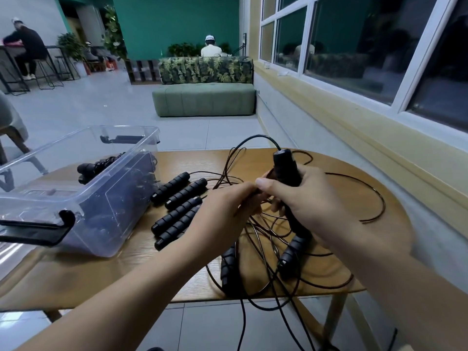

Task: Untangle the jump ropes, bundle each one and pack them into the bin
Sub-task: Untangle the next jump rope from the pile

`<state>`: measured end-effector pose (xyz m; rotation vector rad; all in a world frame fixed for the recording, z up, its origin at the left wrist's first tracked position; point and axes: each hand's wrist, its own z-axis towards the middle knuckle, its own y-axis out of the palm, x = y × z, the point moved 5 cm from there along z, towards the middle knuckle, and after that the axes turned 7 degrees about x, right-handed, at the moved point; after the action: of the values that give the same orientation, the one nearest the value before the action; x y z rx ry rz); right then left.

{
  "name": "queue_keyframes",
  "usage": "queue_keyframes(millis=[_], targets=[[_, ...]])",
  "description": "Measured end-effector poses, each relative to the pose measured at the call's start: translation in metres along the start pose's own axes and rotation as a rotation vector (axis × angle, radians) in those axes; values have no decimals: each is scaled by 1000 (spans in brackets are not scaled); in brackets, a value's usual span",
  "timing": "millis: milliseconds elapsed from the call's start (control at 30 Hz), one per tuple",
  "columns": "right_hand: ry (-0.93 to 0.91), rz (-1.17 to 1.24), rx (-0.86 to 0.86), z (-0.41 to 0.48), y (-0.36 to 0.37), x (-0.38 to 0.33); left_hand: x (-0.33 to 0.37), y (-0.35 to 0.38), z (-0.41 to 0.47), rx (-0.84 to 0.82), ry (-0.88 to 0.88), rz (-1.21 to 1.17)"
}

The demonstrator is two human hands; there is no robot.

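Cord tangle [266,231] at 6 o'clock on table [354,198], loops hanging off the edge, two loose handles [291,254] in it. Above, R hand [311,198] grips upright handle [285,168]; L hand [228,206] pinches cord. Four-handle row [177,206] at 9. Clear bin [114,211] at 10, more handles [93,168] seen thru its wall.

teal wall [177,19] | grey tiled floor [101,105] | green sofa [203,100] | dark windows [354,46], probably night
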<state>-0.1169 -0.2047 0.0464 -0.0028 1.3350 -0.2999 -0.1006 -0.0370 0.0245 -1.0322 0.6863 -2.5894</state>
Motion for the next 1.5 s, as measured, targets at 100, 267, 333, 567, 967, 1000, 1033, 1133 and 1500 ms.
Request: queue_keyframes(millis=[100,267,333,567,967,1000,1033,1133,1500], targets=[[-15,27,-8,-1,0,-3,-3,5,-2,-37,7,-12],[-30,206,-8,-2,-13,-19,-12,4,-5,-9,-156,-137],[-34,321,64,2,-27,-25,-17,1,-6,-6,-190,-149],[-2,503,260,16,-60,-21,-26,-9,-1,26,-237,-121],[-50,31,-92,0,-1,2,-9,-6,-1,23,-89,-62],[-63,10,-91,1,1,2,-10,-4,-2,10,-95,-66],[-71,-8,-87,1,1,2,-12,-2,-3,0,-112,-81],[-99,-25,-89,0,0,-2,-14,-1,-5,-9,-147,-129],[-100,373,140,8,-49,-29,-21,-7,-1,-21,-215,-114]])
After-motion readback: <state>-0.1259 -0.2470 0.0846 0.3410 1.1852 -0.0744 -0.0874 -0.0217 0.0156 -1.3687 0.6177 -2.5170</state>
